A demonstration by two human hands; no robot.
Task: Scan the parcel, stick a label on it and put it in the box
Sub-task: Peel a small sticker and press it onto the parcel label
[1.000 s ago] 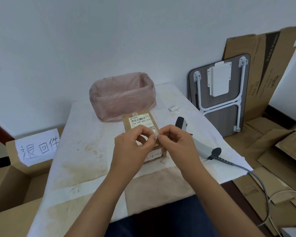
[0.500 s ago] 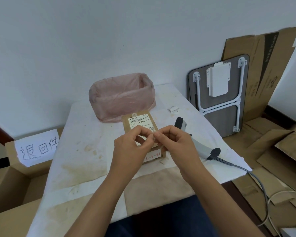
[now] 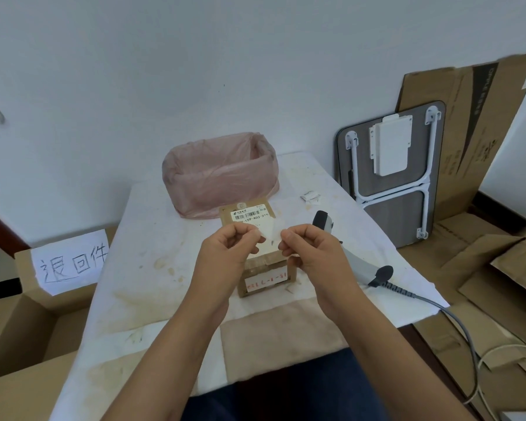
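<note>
A small brown cardboard parcel (image 3: 266,270) lies on the white-covered table (image 3: 152,268), a barcode label on its top and a red-marked white sticker on its near side. Just above it, my left hand (image 3: 228,250) and my right hand (image 3: 308,249) pinch a thin white label (image 3: 271,235) stretched between their fingertips. A grey barcode scanner (image 3: 356,262) lies on the table right of the parcel, partly hidden by my right hand. An open cardboard box (image 3: 28,323) with a handwritten paper sign stands on the floor at the left.
A pink plastic-lined bin (image 3: 222,174) sits behind the parcel. Small paper scraps (image 3: 310,196) lie at the table's far right. A folded small table (image 3: 392,174) and flat cardboard sheets (image 3: 474,141) lean on the wall; the scanner cable (image 3: 456,323) trails over the floor.
My hands have drawn apart and risen slightly, so the white label now shows spread between the fingertips. The parcel and scanner have not moved.
</note>
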